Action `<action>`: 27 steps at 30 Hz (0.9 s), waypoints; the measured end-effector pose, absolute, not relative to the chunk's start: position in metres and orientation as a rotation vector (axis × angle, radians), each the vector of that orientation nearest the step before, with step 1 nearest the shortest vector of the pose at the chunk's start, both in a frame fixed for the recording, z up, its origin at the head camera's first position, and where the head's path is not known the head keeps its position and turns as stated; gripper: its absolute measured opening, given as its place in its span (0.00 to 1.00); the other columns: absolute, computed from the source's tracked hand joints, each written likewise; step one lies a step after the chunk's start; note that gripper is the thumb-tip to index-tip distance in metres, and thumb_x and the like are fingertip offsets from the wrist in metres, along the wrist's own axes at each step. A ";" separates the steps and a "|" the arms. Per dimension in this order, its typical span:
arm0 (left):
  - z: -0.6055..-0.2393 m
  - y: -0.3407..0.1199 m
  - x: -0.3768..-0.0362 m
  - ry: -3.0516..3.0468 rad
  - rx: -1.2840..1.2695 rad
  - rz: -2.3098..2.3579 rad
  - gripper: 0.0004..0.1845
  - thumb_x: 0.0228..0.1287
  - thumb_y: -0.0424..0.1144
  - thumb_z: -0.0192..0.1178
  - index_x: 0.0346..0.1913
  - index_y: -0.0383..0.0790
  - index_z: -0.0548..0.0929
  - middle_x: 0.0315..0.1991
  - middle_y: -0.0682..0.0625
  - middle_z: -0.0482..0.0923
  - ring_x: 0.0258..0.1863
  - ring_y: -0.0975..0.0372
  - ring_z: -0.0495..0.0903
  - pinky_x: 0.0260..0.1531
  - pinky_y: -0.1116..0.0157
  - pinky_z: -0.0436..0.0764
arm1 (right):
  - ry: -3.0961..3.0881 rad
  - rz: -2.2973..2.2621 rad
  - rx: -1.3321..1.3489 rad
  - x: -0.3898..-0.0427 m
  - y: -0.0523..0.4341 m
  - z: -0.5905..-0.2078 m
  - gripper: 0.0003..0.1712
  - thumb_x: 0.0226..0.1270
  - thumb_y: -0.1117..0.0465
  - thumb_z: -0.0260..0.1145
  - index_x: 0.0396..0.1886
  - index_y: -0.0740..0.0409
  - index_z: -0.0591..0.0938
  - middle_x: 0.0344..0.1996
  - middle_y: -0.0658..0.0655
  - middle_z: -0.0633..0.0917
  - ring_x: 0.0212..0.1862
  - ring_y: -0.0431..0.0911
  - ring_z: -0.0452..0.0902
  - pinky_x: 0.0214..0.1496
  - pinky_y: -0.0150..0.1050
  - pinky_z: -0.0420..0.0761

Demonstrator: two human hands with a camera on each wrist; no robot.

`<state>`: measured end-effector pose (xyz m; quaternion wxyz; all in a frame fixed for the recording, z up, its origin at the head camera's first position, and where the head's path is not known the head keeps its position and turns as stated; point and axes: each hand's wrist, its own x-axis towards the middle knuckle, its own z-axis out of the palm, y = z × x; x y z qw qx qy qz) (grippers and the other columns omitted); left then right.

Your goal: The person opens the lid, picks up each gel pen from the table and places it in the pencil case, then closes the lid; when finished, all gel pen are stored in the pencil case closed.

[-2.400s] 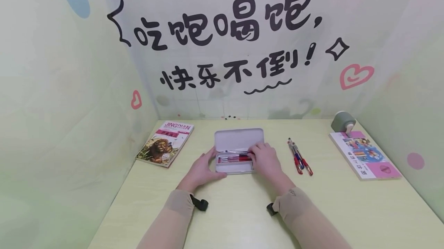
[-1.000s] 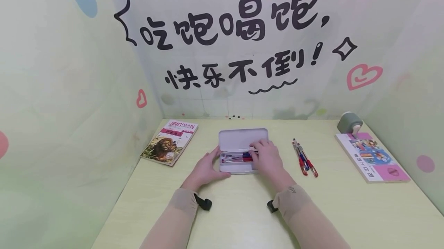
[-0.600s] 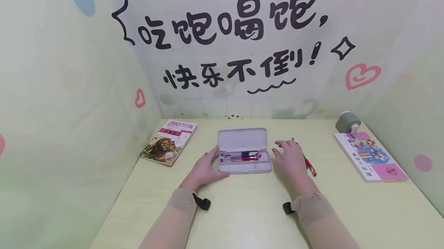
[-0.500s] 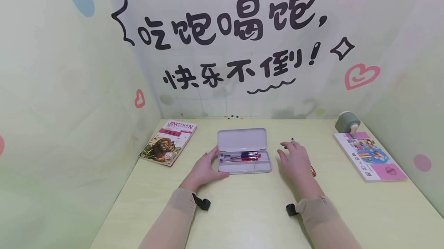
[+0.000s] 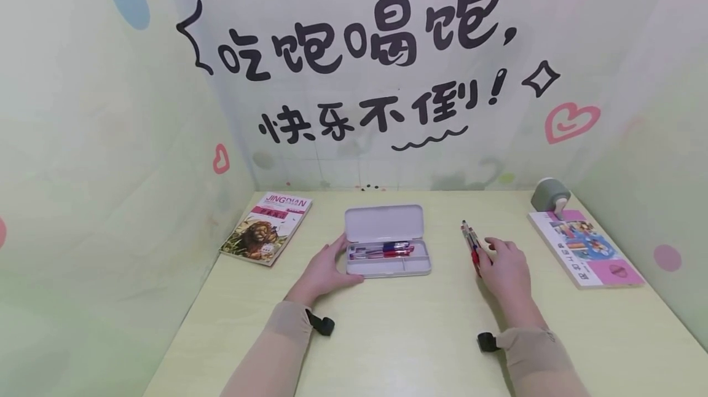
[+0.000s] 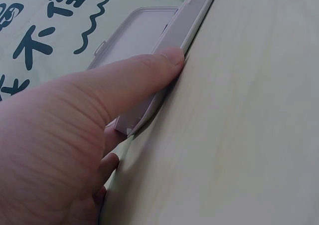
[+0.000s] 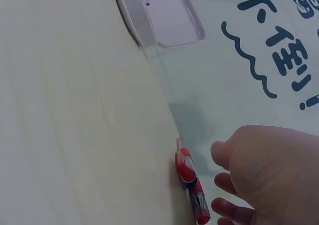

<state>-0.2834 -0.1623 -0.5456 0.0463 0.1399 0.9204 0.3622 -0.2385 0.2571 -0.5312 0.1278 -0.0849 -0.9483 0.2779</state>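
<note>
An open white pencil case point(image 5: 384, 224) lies on the table, its lid tipped back. Several red and blue pens point(image 5: 381, 253) lie in its rear compartment. My left hand point(image 5: 322, 272) grips the case's left end; in the left wrist view the thumb point(image 6: 144, 78) presses along the front wall. To the right of the case, a small bunch of pens point(image 5: 470, 240) rests on the table. Right over it is my right hand point(image 5: 509, 271), fingers loosely bent. In the right wrist view that hand point(image 7: 276, 172) is a short gap away from the red-capped pens point(image 7: 187, 172).
A book with a lion on its cover point(image 5: 265, 231) lies at the left edge of the table. On the right lies a pink and white book point(image 5: 589, 249), with a grey-green rounded object point(image 5: 550, 194) at its far end. Printed cloth walls surround the table.
My right hand has left the pencil case and moved right to the pens on the table. A blue pen now lies with the red ones in the case. My left hand stays put.
</note>
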 end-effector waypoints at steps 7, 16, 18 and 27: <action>-0.545 -0.162 -0.283 2.803 0.418 1.113 0.71 0.46 0.62 0.87 0.91 0.62 0.53 0.88 0.52 0.63 0.89 0.43 0.58 0.91 0.42 0.52 | -2.828 0.791 -0.336 -0.234 0.267 -0.533 0.29 0.82 0.53 0.60 0.71 0.69 0.79 0.63 0.77 0.81 0.62 0.75 0.77 0.61 0.70 0.81; -0.544 -0.162 -0.283 2.804 0.438 1.128 0.70 0.46 0.60 0.88 0.90 0.61 0.54 0.88 0.51 0.64 0.88 0.43 0.60 0.92 0.43 0.51 | -2.897 0.748 -0.364 -0.231 0.269 -0.528 0.28 0.81 0.53 0.58 0.67 0.71 0.82 0.60 0.80 0.82 0.56 0.76 0.79 0.52 0.68 0.82; -0.544 -0.163 -0.284 2.809 0.442 1.123 0.70 0.47 0.60 0.88 0.90 0.61 0.54 0.88 0.52 0.64 0.88 0.44 0.60 0.92 0.44 0.51 | -2.904 0.743 -0.383 -0.231 0.269 -0.527 0.28 0.81 0.53 0.58 0.66 0.71 0.82 0.59 0.80 0.82 0.55 0.75 0.80 0.50 0.67 0.82; -0.543 -0.162 -0.282 2.802 0.430 1.135 0.70 0.46 0.60 0.88 0.90 0.59 0.55 0.87 0.51 0.64 0.88 0.42 0.59 0.91 0.42 0.52 | -2.911 0.760 -0.458 -0.230 0.269 -0.524 0.24 0.79 0.55 0.61 0.60 0.69 0.86 0.50 0.76 0.85 0.46 0.67 0.81 0.38 0.55 0.81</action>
